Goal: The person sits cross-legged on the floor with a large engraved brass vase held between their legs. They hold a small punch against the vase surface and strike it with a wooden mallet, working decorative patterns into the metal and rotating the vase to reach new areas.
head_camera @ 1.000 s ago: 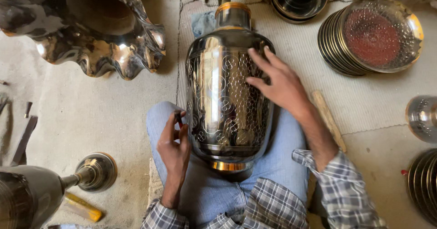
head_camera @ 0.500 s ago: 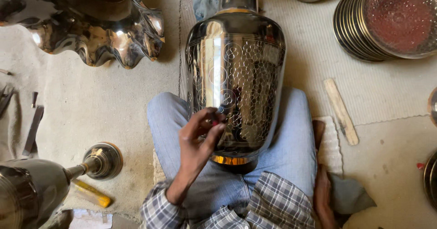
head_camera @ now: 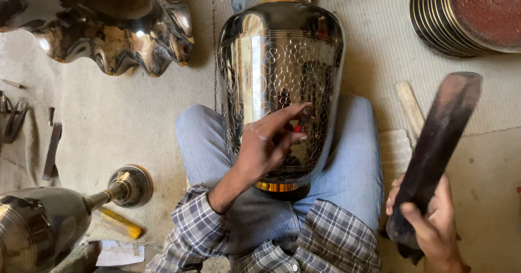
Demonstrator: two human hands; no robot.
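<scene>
While the large engraved metal vase (head_camera: 279, 83) is lying across the person's lap with its long axis running straight away from the body, neck pointing far and brass-ringed base sitting close against the belly, the left hand (head_camera: 266, 145) is resting on its patterned flank and pinching a small dark punch with a red tip (head_camera: 302, 120) between thumb and fingers, the tip pressing against the hammered surface just below the middle. The right hand (head_camera: 429, 224) is gripping the lower end of a long dark wooden mallet (head_camera: 437, 143), which is rising up and tilting away to the right, well apart from the vase and from the punch. So the left hand is the nearer one, touching the work, and the mallet is standing off to the vase's right side, across the right thigh. A wavy-edged polished bowl (head_camera: 108, 34) is sitting at the upper left, a stack of round plates (head_camera: 461, 18) at the upper right, and another dark vase (head_camera: 54, 218) is lying at the lower left.
</scene>
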